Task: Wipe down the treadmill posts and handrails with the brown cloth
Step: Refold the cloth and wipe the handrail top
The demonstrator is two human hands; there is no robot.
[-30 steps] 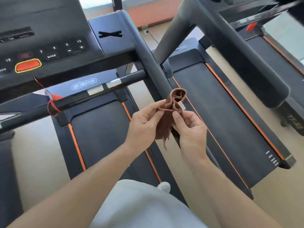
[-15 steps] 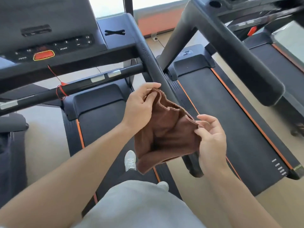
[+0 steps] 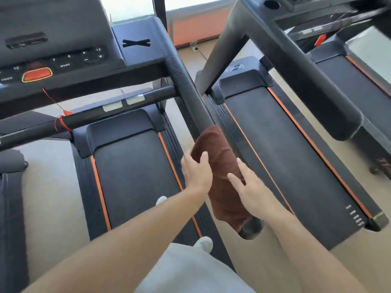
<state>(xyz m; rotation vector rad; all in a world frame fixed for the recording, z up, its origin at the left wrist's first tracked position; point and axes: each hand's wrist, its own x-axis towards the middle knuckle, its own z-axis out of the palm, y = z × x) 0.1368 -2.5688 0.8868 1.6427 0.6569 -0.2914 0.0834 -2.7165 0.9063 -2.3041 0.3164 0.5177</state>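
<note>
At the far left the treadmill console (image 3: 53, 53) filled the upper corner, its red stop button (image 3: 37, 74) ringed in yellow below a row of small keys. A red cord (image 3: 61, 122) was wound round the black crossbar (image 3: 110, 115), which ran right to meet the handrail (image 3: 188, 92); two pale sensor plates (image 3: 123, 103) sat side by side on the bar. Below lay the dark belt (image 3: 135, 176) edged with orange strips, a white shoe (image 3: 203, 244) on its right border. The left hand (image 3: 196, 172) lay against the left side of the brown cloth (image 3: 220, 166), fingers straight and pressing, thumb resting on the fabric. The cloth was draped over the lower stretch of the handrail, wrapping it from just past mid-length almost to the rounded end (image 3: 251, 229), which poked out beneath. The right hand (image 3: 249, 187) pressed flat on the cloth's right side, fingers extended and slightly spread, not curled. Farther right stood the neighbouring treadmill (image 3: 296, 155), its thick grey handrail (image 3: 313, 81) slanting across the top
</note>
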